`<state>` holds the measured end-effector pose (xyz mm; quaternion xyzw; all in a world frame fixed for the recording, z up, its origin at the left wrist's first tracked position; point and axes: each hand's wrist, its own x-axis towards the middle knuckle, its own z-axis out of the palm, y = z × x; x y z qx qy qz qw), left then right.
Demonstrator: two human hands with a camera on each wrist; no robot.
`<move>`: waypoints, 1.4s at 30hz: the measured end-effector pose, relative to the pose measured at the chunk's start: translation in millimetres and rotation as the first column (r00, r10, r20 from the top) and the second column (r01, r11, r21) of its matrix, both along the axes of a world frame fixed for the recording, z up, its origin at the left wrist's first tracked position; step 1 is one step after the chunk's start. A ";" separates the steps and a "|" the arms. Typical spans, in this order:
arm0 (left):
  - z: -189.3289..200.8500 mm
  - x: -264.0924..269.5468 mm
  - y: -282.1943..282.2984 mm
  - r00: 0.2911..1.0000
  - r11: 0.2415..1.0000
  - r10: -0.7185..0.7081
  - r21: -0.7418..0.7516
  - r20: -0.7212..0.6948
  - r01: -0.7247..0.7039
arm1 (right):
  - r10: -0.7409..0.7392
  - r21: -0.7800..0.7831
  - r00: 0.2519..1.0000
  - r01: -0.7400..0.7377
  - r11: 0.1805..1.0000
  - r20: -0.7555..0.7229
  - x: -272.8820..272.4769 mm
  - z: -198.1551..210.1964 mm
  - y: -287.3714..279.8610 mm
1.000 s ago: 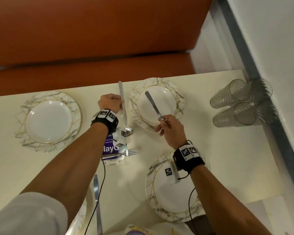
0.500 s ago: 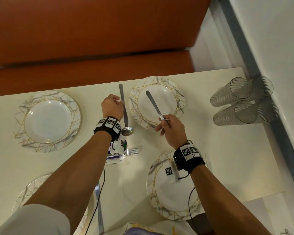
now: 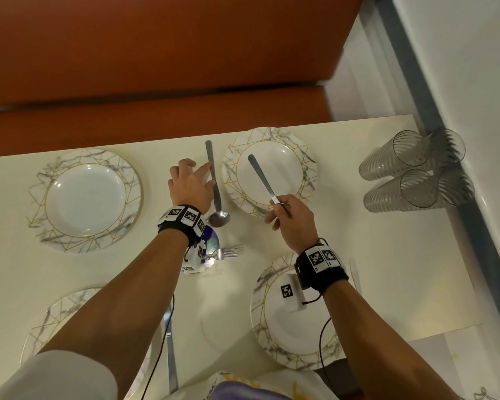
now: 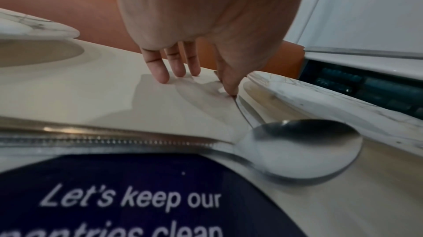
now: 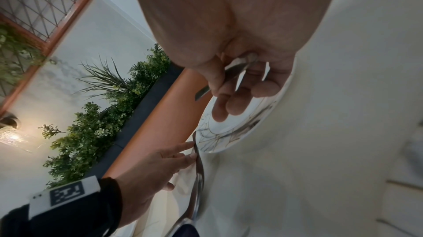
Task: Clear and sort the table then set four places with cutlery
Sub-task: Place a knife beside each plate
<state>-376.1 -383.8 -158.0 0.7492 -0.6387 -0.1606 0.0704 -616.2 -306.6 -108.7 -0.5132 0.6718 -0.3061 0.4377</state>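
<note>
A spoon lies on the table just left of the far right plate, bowl toward me. My left hand is over its handle, fingers straight, with fingertips touching the handle. In the left wrist view the thumb presses on the handle, and the spoon's bowl shows close up. My right hand pinches a knife near its blade end, handle slanting up over that plate. The blade runs through the curled fingers.
Three more marbled plates stand at far left, near right and near left. A fork rests on a purple printed pack. Another knife lies near the front edge. Clear tumblers lie at the right, by the wall.
My left hand has lowered the spoon onto the table beside the far right plate and uncurled its fingers from the handle. My right hand has held the knife almost still.
</note>
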 end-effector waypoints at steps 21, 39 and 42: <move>51.8 48.2 61.7 0.780 0.989 0.060 -0.069 -0.624 -0.131 | 0.127 -0.066 0.990 -0.123 0.990 0.058 110.6 14.4 4.9; 71.0 303.3 140.9 0.409 0.863 0.385 0.164 -0.827 -0.478 | 0.326 -0.010 0.945 -0.326 0.945 0.000 362.0 11.8 103.6; 59.8 350.8 128.9 0.395 0.827 0.460 0.222 -0.795 -0.516 | 0.326 0.019 0.945 -0.327 0.945 0.037 371.5 7.8 107.3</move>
